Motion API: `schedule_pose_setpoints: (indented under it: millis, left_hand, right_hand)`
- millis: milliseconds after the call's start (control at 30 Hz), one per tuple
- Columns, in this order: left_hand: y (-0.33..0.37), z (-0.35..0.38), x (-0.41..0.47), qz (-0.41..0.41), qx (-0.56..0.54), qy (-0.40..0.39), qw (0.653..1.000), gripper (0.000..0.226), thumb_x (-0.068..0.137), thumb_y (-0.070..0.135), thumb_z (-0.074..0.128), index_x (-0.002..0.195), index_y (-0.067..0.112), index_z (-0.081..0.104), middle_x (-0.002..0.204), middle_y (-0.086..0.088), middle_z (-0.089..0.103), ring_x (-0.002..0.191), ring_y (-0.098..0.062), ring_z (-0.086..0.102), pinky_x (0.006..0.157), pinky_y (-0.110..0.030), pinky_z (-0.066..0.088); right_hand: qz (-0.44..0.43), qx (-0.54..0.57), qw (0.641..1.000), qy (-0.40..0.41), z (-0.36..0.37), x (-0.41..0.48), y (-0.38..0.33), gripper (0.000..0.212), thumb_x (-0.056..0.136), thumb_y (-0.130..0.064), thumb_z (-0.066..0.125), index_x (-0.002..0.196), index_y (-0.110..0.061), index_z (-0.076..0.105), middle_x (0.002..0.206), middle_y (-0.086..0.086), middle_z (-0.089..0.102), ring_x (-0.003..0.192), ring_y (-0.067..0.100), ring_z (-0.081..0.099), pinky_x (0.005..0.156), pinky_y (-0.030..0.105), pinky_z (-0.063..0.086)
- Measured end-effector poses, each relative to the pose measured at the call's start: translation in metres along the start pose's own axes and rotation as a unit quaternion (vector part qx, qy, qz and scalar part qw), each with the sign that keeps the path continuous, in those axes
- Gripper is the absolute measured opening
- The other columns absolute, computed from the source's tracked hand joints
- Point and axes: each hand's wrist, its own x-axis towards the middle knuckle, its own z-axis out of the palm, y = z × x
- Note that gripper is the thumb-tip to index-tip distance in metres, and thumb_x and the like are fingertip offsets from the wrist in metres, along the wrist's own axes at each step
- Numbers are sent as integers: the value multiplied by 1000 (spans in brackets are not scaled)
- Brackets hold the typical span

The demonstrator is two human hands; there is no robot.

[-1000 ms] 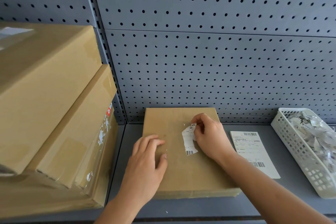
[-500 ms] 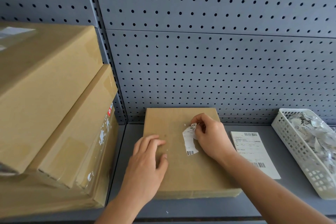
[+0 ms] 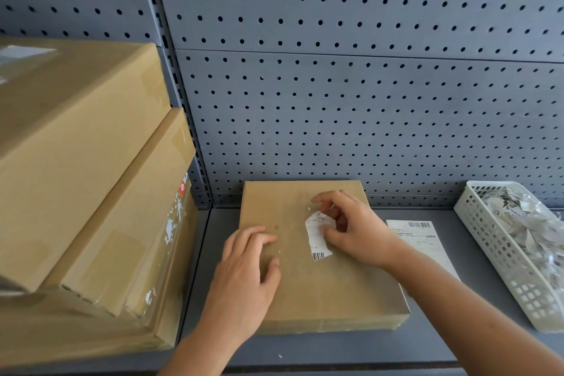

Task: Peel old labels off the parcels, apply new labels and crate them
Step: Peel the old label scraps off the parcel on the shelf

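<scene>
A flat brown parcel (image 3: 317, 269) lies on a grey shelf (image 3: 305, 348). The left hand (image 3: 244, 278) presses flat, fingers spread, on the parcel's near left. The right hand (image 3: 354, 229) pinches a torn white label remnant (image 3: 316, 237) at the parcel's middle. Right of the parcel lie a fresh label sheet (image 3: 424, 241) and a white basket (image 3: 500, 250) of scraps; left, stacked cartons (image 3: 76, 177). Grey pegboard (image 3: 335, 86) stands behind. Compared with before, the right fingers have uncurled slightly.

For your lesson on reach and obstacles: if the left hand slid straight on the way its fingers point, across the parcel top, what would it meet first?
Probably the torn old label, which the right hand is picking at. The left hand lies flat on the parcel, fingers aimed up and rightward; the exact line is uncertain.
</scene>
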Motion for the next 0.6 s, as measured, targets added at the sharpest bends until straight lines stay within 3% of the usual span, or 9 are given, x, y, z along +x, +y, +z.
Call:
schedule_pose_setpoints:
  millis: [100,233,467,600]
  left_hand:
    - [0,0,0,1,0,-2,1000,30,97,35,52,127,35,53,138,27,37,135,7,22,106,-17,28]
    - [0,1,0,2,2,1,1000,30,97,33,54,127,33,54,138,26,38,135,5,24,106,-15,27]
    - [0,1,0,1,3,0,1000,30,97,33,53,127,34,54,138,27,38,136,5,25,104,-16,28]
    - [-1,1,0,2,3,-2,1000,31,97,36,52,128,34,54,138,25,39,136,4,25,107,-18,28]
  right_hand:
    - [-35,-71,995,-67,-7,-3,2,47,77,-31,78,120,-41,60,116,-20,46,112,2,42,91,6,33]
    - [-55,-116,988,-90,-8,-5,0,58,70,-44,82,123,-41,58,119,-21,43,118,3,35,97,7,30]
    - [-53,-149,983,-89,-6,-6,-7,57,69,-50,79,120,-37,56,118,-24,40,116,1,32,94,7,31]
    - [-39,-152,985,-76,-2,-1,-9,47,71,-42,80,111,-33,56,114,-20,43,110,7,36,91,12,33]
